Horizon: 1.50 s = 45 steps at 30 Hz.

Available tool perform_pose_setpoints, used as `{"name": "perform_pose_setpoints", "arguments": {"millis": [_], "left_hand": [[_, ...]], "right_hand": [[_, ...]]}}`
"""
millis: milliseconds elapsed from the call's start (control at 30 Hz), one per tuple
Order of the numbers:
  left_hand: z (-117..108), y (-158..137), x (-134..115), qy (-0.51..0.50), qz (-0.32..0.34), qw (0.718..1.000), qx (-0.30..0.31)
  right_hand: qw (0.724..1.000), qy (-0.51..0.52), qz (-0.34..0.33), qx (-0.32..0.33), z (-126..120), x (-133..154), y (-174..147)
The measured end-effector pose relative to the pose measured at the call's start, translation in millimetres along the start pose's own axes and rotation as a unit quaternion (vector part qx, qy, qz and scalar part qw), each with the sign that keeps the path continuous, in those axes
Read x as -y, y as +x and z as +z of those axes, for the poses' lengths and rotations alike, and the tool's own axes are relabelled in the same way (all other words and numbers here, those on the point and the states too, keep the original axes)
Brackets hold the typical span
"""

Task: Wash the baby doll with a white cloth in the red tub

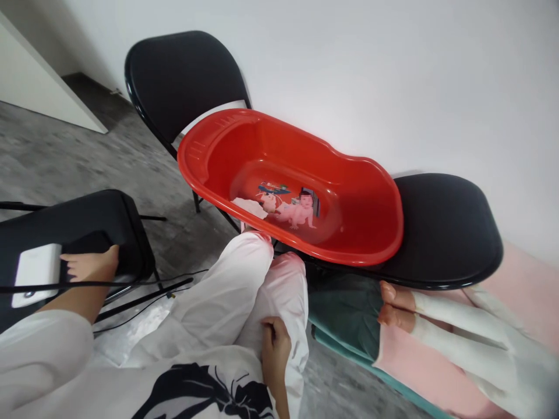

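Observation:
My left hand (pixel 94 265) lies over a black padded chair (pixel 117 216) at the left, its fingers stretched toward a white box-shaped device (pixel 38 273). A dark flat patch beside that hand is too dim to name. Curled closed on my right thigh is my right hand (pixel 276 343), with nothing visible in it. In front of my knees, a red baby bathtub (pixel 367 209) rests across black chairs. A picture of a baby (pixel 299 212) is printed on its bottom, and a pale torn-looking patch (pixel 250 207) shows near its front wall.
One folding chair's backrest (pixel 186 81) rises behind the tub; a black seat (pixel 449 227) sticks out right. Two bare feet (pixel 395 305) in white leggings lie on pink cloth (pixel 419 366) by a dark green cushion (pixel 345 314). A black cable (pixel 144 283) crosses left.

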<state>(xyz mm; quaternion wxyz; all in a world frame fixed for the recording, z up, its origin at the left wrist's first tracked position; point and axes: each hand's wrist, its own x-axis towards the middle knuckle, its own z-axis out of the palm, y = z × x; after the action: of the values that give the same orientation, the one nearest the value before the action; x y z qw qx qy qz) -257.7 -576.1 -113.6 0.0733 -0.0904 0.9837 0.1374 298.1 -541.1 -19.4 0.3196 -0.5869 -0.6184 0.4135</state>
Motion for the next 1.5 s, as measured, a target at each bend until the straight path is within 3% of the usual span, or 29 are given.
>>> {"name": "perform_pose_setpoints", "arguments": {"millis": [100, 333, 500, 967, 1067, 1267, 1500], "left_hand": [[1, -1, -3, -0.029, -0.049, 0.998, -0.027], [2, 0, -3, -0.029, -0.038, 0.999, -0.021], [3, -2, -4, -0.016, -0.064, 0.997, -0.032], [-2, -18, 0, -0.046, -0.03, 0.998, -0.024], [-10, -31, 7, -0.058, 0.01, 0.998, -0.029], [-21, -46, 42, -0.03, 0.193, 0.978, -0.071], [-25, -28, 70, 0.007, 0.205, 0.975, -0.08]], "right_hand": [[1.0, -0.002, -0.002, 0.0, 0, 0, 1], [1.0, -0.01, -0.005, -0.001, 1, -2, 1], [1.0, -0.012, -0.012, 0.0, 0, -2, 1], [1.0, -0.011, 0.0, 0.004, -2, -5, 2], [1.0, -0.01, 0.008, 0.008, -2, -8, 1], [1.0, -0.01, 0.009, 0.022, -3, -15, 2], [1.0, -0.018, -0.013, 0.012, -2, -11, 3]]}}
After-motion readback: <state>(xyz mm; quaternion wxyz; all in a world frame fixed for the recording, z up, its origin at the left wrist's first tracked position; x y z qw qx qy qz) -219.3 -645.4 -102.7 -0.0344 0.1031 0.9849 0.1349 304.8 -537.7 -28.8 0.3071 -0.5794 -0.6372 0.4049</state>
